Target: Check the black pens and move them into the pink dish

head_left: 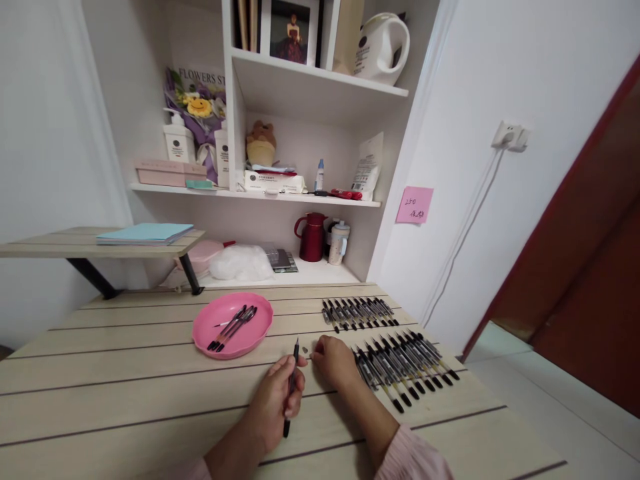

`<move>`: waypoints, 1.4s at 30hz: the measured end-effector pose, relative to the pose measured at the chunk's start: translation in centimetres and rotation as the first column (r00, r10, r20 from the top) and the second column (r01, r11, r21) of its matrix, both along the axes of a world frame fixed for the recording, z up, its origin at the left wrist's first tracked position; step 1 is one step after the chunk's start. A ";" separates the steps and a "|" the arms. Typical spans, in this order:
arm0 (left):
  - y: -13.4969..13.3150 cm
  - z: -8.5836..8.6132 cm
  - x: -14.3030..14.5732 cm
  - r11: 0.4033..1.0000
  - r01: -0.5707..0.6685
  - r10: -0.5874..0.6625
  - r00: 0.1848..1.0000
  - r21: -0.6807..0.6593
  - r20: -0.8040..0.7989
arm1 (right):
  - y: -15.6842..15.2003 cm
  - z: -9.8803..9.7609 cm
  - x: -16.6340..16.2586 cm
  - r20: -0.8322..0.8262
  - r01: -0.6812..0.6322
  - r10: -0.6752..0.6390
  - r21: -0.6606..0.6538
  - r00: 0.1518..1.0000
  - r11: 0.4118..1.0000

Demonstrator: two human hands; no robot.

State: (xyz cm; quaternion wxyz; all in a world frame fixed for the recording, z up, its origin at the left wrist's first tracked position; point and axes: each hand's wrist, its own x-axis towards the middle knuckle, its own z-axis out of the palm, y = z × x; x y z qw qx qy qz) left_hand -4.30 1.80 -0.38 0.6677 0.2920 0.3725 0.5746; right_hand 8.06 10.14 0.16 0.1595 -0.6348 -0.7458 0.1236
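My left hand (277, 400) grips a black pen (293, 373), its tip pointing up and away and its dark end sticking out below the fingers. Just to the right, my right hand (334, 360) is low over the table with its fingers curled together; whatever they pinch is hidden. A tiny dark piece (305, 349) lies on the table by the right fingertips. Beyond my left hand, a pink plate (205, 337) carries several black pens (235, 328). Beside my right wrist lies a near row of clear-barrelled pens (405, 363), with another row of pens (357, 313) behind it.
A small raised stand (65, 241) bearing blue paper (145, 233) occupies the table's back left. Behind the table rise white shelves (320, 73), with a plastic bag (241, 263), a red jug (313, 238) and a cup (339, 243) on the lowest level.
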 end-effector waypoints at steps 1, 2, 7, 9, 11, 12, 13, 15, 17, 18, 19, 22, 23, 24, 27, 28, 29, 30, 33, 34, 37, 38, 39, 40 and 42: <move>0.0 0.1 -0.1 1.000 -0.017 0.017 1.000 0.002 0.015 | 0.0 0.0 -0.1 -0.019 0.000 0.000 0.006 1.000 1.000; 0.0 0.1 -0.2 0.999 -0.036 0.036 0.999 0.003 0.030 | -0.1 0.0 -0.3 -0.040 -0.006 0.007 0.020 0.999 1.000; 0.3 0.3 -0.6 0.996 -0.093 0.092 0.993 0.009 0.074 | -0.7 -0.3 -2.1 -0.045 -0.105 0.109 0.090 0.993 0.990; 0.4 0.2 -0.6 0.995 -0.103 0.102 0.992 0.005 0.076 | -0.9 -0.4 -2.7 0.002 -0.121 0.122 0.094 0.993 0.988; 0.4 0.2 -0.6 0.994 -0.109 0.109 0.992 0.000 0.068 | -0.9 -0.5 -3.0 0.036 -0.115 0.112 0.095 0.993 0.989; 0.4 0.2 -0.7 0.993 -0.115 0.115 0.991 0.001 0.065 | -0.9 -0.5 -3.0 0.042 -0.113 0.109 0.095 0.993 0.989; 0.4 0.2 -0.7 0.991 -0.130 0.130 0.989 0.004 0.064 | -0.8 -0.4 -2.9 0.042 -0.109 0.105 0.096 0.994 0.989; 0.5 0.3 -0.9 0.980 -0.196 0.194 0.979 0.024 0.066 | -0.6 -0.2 -2.9 0.032 -0.107 0.105 0.108 0.994 0.988; 0.7 0.4 -1.3 0.956 -0.287 0.282 0.957 0.060 0.072 | -0.3 0.3 -3.2 0.029 -0.124 0.122 0.124 0.992 0.985; 0.9 0.4 -1.5 0.941 -0.328 0.322 0.944 0.081 0.076 | -0.2 0.5 -3.5 0.040 -0.145 0.141 0.131 0.989 0.981; 1.0 0.4 -1.7 0.927 -0.360 0.353 0.932 0.101 0.079 | 0.0 0.8 -3.9 0.064 -0.175 0.168 0.141 0.984 0.974; 1.3 0.3 -2.2 0.908 -0.401 0.393 0.916 0.125 0.087 | 0.2 1.3 -5.1 0.209 -0.299 0.261 0.173 0.942 0.939; 1.4 0.3 -2.3 0.908 -0.401 0.393 0.915 0.120 0.086 | 0.2 1.4 -5.4 0.254 -0.334 0.285 0.176 0.924 0.926; 1.4 0.2 -2.4 0.910 -0.399 0.391 0.916 0.114 0.084 | 0.2 1.4 -5.6 0.287 -0.359 0.301 0.174 0.909 0.917; 1.5 0.2 -2.3 0.916 -0.387 0.382 0.922 0.104 0.063 | 0.0 1.1 -5.8 0.314 -0.382 0.320 0.159 0.894 0.910; 1.5 0.2 -2.3 0.918 -0.383 0.379 0.924 0.102 0.057 | -0.1 1.0 -5.7 0.308 -0.383 0.324 0.156 0.894 0.910; 1.5 0.2 -2.3 0.920 -0.379 0.375 0.926 0.100 0.053 | -0.1 0.9 -5.5 0.293 -0.378 0.324 0.152 0.900 0.913; 1.5 0.3 -2.3 0.922 -0.375 0.372 0.927 0.097 0.053 | 0.0 0.8 -5.2 0.269 -0.366 0.319 0.148 0.909 0.919; 1.6 0.3 -2.2 0.925 -0.371 0.367 0.929 0.084 0.059 | 1.0 0.7 -4.0 0.188 -0.309 0.282 0.130 0.941 0.942; 1.6 0.3 -2.2 0.926 -0.369 0.365 0.929 0.081 0.061 | 1.6 0.8 -3.6 0.171 -0.295 0.272 0.124 0.947 0.947; 1.6 0.2 -2.3 0.929 -0.363 0.359 0.931 0.076 0.061 | 3.4 1.2 -2.0 0.152 -0.290 0.272 0.110 0.950 0.951; 1.6 0.1 -2.3 0.929 -0.363 0.359 0.931 0.076 0.061 | 3.8 1.4 -1.5 0.152 -0.295 0.278 0.105 0.949 0.950; 1.6 0.1 -2.3 0.929 -0.362 0.359 0.932 0.076 0.060 | 4.1 1.6 -1.1 0.154 -0.304 0.287 0.100 0.945 0.947; 1.6 0.0 -2.3 0.930 -0.360 0.356 0.933 0.076 0.058 | 4.1 1.8 -0.7 0.155 -0.314 0.298 0.095 0.942 0.945; 1.6 0.0 -2.3 0.933 -0.352 0.349 0.936 0.076 0.051 | 3.7 1.9 -0.4 0.176 -0.378 0.359 0.087 0.917 0.922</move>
